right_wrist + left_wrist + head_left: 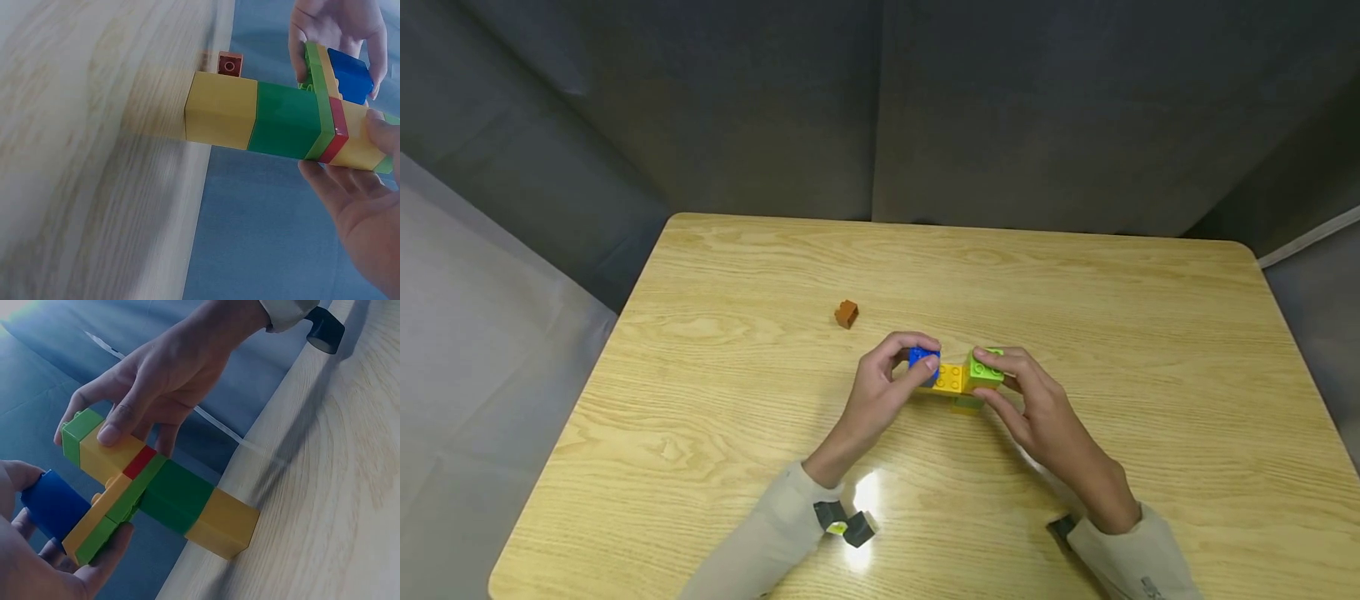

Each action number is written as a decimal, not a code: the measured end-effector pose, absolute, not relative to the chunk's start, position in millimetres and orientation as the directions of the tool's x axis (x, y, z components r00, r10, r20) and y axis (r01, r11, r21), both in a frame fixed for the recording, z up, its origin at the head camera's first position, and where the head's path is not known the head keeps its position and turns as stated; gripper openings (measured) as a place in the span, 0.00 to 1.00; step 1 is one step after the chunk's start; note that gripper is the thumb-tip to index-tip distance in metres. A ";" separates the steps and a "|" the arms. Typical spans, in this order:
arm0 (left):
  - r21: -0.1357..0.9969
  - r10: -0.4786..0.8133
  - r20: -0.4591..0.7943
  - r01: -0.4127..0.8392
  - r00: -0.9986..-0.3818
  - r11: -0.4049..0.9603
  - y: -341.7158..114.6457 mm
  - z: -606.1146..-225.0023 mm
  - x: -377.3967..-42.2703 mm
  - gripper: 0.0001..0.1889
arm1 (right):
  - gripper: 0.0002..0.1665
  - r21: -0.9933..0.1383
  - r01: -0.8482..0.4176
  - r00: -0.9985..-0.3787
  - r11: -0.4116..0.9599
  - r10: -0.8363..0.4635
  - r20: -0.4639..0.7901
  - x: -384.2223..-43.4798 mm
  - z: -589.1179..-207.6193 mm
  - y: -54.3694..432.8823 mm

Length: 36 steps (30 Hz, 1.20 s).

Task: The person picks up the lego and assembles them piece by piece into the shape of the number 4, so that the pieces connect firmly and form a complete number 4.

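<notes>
A stacked tower of toy building bricks stands upright on the table. Its lowest yellow brick (pixel 225 522) carries a dark green brick (pixel 178 494); above come a light green layer (pixel 321 106), a thin red piece (pixel 338 128), a yellow brick (pixel 109 456) and a light green brick (pixel 988 373) on top. A yellow and light green arm juts out leftward, with a blue brick (pixel 55 506) on its end. My left hand (pixel 880 379) pinches the blue brick and arm, a finger beneath. My right hand (pixel 1037 408) grips the upper bricks between thumb and fingers.
A lone brown brick (pixel 847 314) lies on its side on the wooden table (pixel 700 375), beyond my left hand. Dark grey curtains (pixel 1000 117) hang behind the table's far edge. A black strap device (pixel 846 523) sits at my left cuff.
</notes>
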State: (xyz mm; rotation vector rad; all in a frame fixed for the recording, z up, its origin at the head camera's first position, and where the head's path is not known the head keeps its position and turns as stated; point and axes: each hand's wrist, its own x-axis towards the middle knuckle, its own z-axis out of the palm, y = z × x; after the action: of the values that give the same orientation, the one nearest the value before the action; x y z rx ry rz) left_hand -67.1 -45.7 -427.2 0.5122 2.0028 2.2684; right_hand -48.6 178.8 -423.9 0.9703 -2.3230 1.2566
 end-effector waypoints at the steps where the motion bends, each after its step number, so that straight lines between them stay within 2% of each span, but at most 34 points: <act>1: 0.973 0.268 0.209 0.174 -0.940 -0.150 -45.5 -427.8 -67.2 0.12 | 0.29 -0.607 -0.698 -0.716 0.380 -0.410 0.566 -48.8 -423.8 178.9; 6: 0.969 0.249 0.217 0.176 -0.944 -0.176 -45.5 -428.3 -67.7 0.12 | 0.29 -0.610 -0.698 -0.715 0.375 -0.411 0.566 -49.2 -424.2 179.7; 11: 0.981 0.256 0.166 0.132 -0.952 -0.144 -46.0 -426.7 -68.2 0.13 | 0.28 -0.609 -0.703 -0.710 0.367 -0.411 0.571 -49.2 -425.0 180.0; 20: 0.990 0.310 -0.066 -0.102 -0.948 -0.099 -49.2 -421.0 -70.5 0.21 | 0.28 -0.616 -0.695 -0.717 0.370 -0.410 0.563 -48.2 -425.0 179.3; 27: 0.942 0.359 -0.258 -0.316 -0.897 -0.112 -49.9 -415.7 -72.6 0.29 | 0.29 -0.616 -0.692 -0.720 0.377 -0.411 0.559 -47.7 -424.3 179.1; 36: 0.894 0.454 -0.335 -0.431 -0.826 -0.125 -54.6 -410.7 -77.3 0.30 | 0.28 -0.620 -0.688 -0.724 0.376 -0.414 0.551 -47.6 -422.9 179.5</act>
State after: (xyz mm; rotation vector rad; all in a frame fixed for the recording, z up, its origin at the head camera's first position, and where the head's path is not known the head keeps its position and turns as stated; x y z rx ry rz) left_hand -77.3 -54.6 -410.7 0.0260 1.5757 1.9957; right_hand -47.6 179.5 -422.9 0.9693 -2.3368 1.2739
